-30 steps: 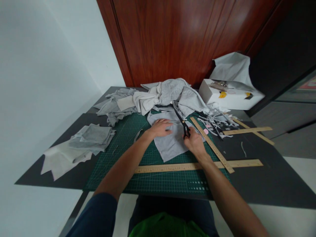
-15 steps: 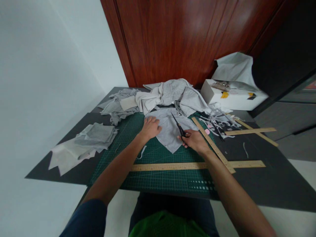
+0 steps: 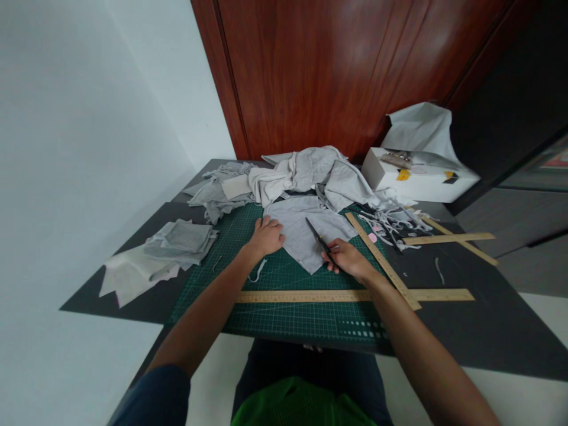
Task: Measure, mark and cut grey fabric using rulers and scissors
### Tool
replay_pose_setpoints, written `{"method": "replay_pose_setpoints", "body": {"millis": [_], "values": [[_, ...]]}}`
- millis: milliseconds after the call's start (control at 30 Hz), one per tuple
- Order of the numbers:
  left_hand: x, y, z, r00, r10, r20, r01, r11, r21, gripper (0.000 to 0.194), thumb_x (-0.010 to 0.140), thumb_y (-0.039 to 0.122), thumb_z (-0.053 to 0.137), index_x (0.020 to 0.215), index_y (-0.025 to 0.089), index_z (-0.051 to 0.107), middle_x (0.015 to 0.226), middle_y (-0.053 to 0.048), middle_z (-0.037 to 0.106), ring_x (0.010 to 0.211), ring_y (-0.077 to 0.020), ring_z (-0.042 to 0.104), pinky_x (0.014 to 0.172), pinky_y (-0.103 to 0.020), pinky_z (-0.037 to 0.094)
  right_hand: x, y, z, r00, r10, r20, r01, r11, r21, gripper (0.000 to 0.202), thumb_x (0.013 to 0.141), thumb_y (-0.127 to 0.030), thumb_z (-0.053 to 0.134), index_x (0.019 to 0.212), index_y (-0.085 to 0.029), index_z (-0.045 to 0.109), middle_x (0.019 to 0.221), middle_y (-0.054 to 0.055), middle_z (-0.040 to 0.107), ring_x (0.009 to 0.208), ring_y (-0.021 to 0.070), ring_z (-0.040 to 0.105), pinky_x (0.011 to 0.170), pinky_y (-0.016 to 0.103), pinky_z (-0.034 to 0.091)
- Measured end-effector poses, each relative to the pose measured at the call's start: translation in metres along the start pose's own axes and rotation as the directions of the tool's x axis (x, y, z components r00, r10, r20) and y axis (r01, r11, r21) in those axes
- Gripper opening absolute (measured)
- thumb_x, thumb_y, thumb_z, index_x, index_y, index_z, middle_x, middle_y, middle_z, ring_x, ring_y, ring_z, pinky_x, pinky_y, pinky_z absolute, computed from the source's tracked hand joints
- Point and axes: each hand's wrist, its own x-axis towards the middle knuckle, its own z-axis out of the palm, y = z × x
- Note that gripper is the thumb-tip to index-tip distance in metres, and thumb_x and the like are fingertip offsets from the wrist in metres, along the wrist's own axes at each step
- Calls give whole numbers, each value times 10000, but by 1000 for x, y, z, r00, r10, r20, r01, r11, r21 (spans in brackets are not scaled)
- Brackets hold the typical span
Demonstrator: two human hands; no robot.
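A grey cloth piece point(image 3: 302, 228) lies flat on the green cutting mat point(image 3: 284, 322), its lower corner pointing toward me. My left hand point(image 3: 267, 235) rests at the cloth's left edge, fingers spread and holding nothing. Black scissors point(image 3: 316, 234) are gripped by their handles in my right hand point(image 3: 346, 258), blades over the cloth and angled away to the left. The blades look closed. A thin white strip point(image 3: 258, 271) lies on the mat below my left hand.
Wooden rulers point(image 3: 306, 296) cross in front and right. Folded grey pieces point(image 3: 181, 241) lie left. Crumpled fabric point(image 3: 310, 168) fills the back. White straps point(image 3: 397, 216) tangle before a white box point(image 3: 426, 182) at back right.
My left hand has slid slightly left on the cloth toward its edge. My right hand and the scissors have moved slightly down, toward me. The whole view has shifted a little.
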Motion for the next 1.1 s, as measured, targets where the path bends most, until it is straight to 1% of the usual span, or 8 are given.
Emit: {"method": "replay_pose_setpoints", "body": {"millis": [167, 267, 367, 467, 700, 900, 1000, 1100], "values": [[-3, 35, -4, 991, 130, -19, -131, 989, -71, 324, 982, 321, 567, 1226, 196, 740, 1354, -127, 720, 1398, -332, 545, 1208, -515, 380, -7, -2, -4, 997, 35, -64, -32, 998, 54, 129, 859, -105, 637, 900, -206, 569, 586, -15, 677, 396, 104, 517, 366, 205, 342], [-8, 51, -1, 983, 172, 63, -164, 980, -117, 478, 965, 462, 629, 1380, 230, 685, 1519, -132, 627, 1434, -348, 529, 1204, -537, 395, -12, -1, -10, 993, 39, -113, -23, 990, 137, 112, 817, -107, 635, 869, -196, 592, 623, -3, 679, 413, 98, 518, 345, 199, 307], [-4, 49, 0, 980, 143, 140, -125, 983, -134, 629, 975, 527, 619, 1546, 272, 559, 1703, -134, 430, 1566, -379, 378, 1255, -622, 304, -19, -1, -13, 990, 50, -133, -21, 977, 211, 114, 776, -151, 687, 832, -190, 596, 606, 3, 656, 413, 96, 502, 341, 196, 285], [6, 38, -1, 971, 152, 186, -122, 979, -164, 629, 991, 524, 604, 1573, 298, 528, 1736, -114, 379, 1614, -374, 292, 1280, -653, 233, -29, -1, -13, 988, 58, -142, -16, 959, 282, 180, 738, -216, 735, 835, -197, 585, 595, 4, 645, 405, 95, 482, 343, 196, 269], [-15, 30, 9, 969, 245, -33, -246, 945, -217, 532, 888, 397, 777, 1387, 231, 696, 1583, -128, 560, 1506, -358, 429, 1240, -546, 336, -58, 6, -19, 997, 73, 8, -70, 918, 390, 349, 683, -379, 796, 876, -226, 548, 602, -28, 627, 407, 95, 460, 338, 190, 221], [-45, 32, 16, 931, 329, -156, -361, 889, -281, 108, 896, 264, 740, 977, 233, 805, 1207, -66, 745, 1220, -281, 605, 1073, -462, 447, -69, 8, -13, 997, 51, 51, -68, 909, 412, 410, 666, -430, 812, 902, -229, 543, 622, -34, 641, 424, 88, 447, 356, 192, 237], [-43, 32, 11, 935, 297, -196, -345, 893, -288, 151, 944, 233, 654, 904, 238, 800, 1093, -45, 778, 1118, -250, 645, 1036, -442, 466, -67, 6, -8, 998, 33, 50, -51, 901, 431, 416, 659, -422, 803, 924, -225, 550, 618, -39, 632, 423, 88, 444, 357, 194, 228], [-27, 31, 2, 944, 245, -222, -301, 915, -270, 229, 946, 182, 597, 995, 241, 812, 1136, -49, 793, 1141, -246, 666, 1060, -432, 483, -62, 2, -3, 1000, 22, -5, -18, 896, 444, 399, 664, -408, 777, 940, -223, 555, 599, -49, 608, 406, 87, 425, 352, 199, 206]]}}
